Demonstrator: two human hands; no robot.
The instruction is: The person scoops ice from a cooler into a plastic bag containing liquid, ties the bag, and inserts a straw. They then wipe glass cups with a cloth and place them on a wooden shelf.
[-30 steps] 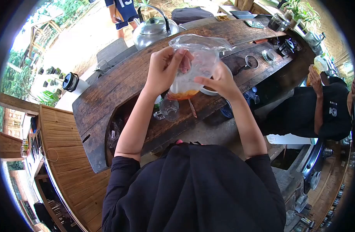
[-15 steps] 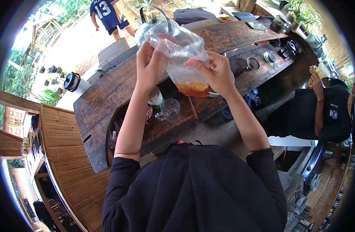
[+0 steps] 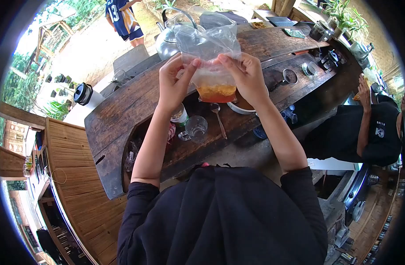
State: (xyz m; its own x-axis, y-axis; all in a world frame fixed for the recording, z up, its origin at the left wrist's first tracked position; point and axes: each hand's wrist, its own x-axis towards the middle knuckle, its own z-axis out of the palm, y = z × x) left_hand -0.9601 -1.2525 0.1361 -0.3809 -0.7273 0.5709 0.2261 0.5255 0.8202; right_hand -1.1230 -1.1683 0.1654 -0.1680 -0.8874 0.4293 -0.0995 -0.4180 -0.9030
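A clear plastic bag [image 3: 213, 77] with orange-red liquid at its bottom hangs upright between my two hands, above the wooden table. My left hand [image 3: 176, 79] pinches its left side between thumb and fingers. On the right side, my right hand [image 3: 246, 77] grips the plastic the same way. The loose top of the bag stands up above my fingers. Beneath the bag lie a spoon [image 3: 219, 120] and part of a bowl [image 3: 241, 108], which my right hand partly covers. A glass mug [image 3: 196, 127] stands nearer to me, with a can [image 3: 179, 114] behind my left forearm.
A metal kettle [image 3: 167, 42] stands behind the bag on the wooden table [image 3: 118, 112]. To the right are a strainer [image 3: 289, 76] and a glass jar [image 3: 309, 68]. A person [image 3: 374, 128] in black is at the right; another person [image 3: 123, 20] stands beyond the table.
The bag has gone from tilted to upright, and its top has opened out upward. Both hands have shifted to level positions on either side. The spoon now shows more fully.
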